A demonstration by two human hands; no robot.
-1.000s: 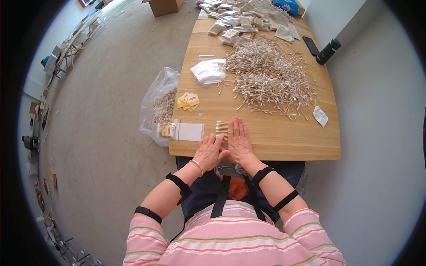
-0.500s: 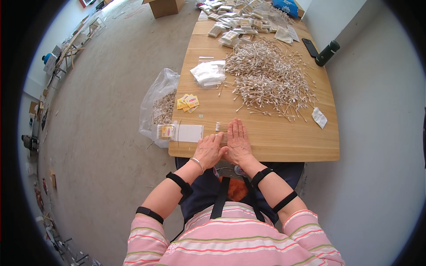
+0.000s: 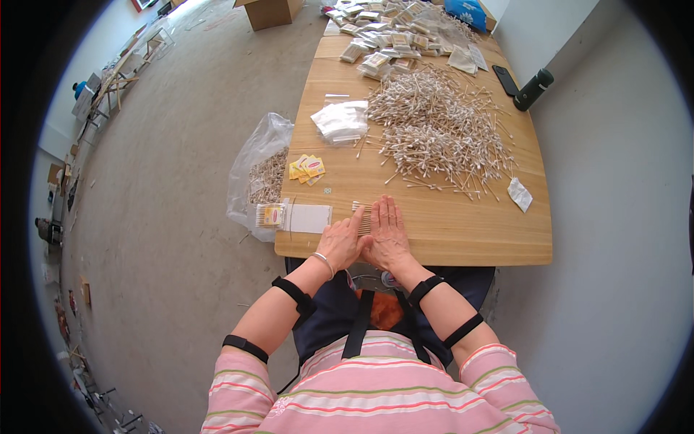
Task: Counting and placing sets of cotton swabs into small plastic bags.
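Note:
A small row of cotton swabs [image 3: 365, 225] lies side by side at the table's near edge, between my two hands. My right hand [image 3: 387, 235] rests flat along its right side, fingers stretched out. From the left, my left hand [image 3: 340, 242] reaches over with its index finger extended onto the swabs near their white tips; its other fingers look bent and are partly hidden. The thumbs meet near the swabs' lower end. Left of my left hand are a white rectangular block [image 3: 311, 218] and a clear pack of swabs with a yellow label [image 3: 270, 215].
A large heap of loose swabs [image 3: 441, 134] covers the table's middle. Clear bags [image 3: 341, 120] and yellow cards [image 3: 309, 168] lie to its left. Filled packs [image 3: 390, 43] are piled at the far end. A dark bottle [image 3: 533, 90] and phone [image 3: 505, 79] stand by the right edge.
My left index finger has stretched farther forward along the swabs, and more of their sticks show between my hands. The right hand has stayed almost in place.

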